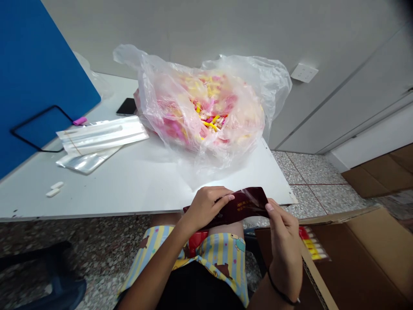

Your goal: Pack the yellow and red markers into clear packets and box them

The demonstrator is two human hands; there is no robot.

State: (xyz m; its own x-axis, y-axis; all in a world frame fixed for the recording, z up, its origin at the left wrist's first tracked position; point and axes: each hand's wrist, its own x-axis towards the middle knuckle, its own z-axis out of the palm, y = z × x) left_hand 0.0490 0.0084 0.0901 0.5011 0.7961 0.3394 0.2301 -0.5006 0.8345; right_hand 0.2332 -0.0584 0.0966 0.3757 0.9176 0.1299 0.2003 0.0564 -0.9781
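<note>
At the bench's (145, 187) near edge we hold a dark pouch (250, 206), the left hand's (209, 204) fingers closed over it, the right hand's (284, 228) pinching its end; whether it is filled we cannot tell. Beside us, one packet (312, 244) lies in the carton (351, 254), apparently finished. Farther in, bench top leaves us room before the plastic bag (200, 159), whose many loose pieces (211, 122) suggest much is left; behind, the wall (193, 30) limits reach.
</note>
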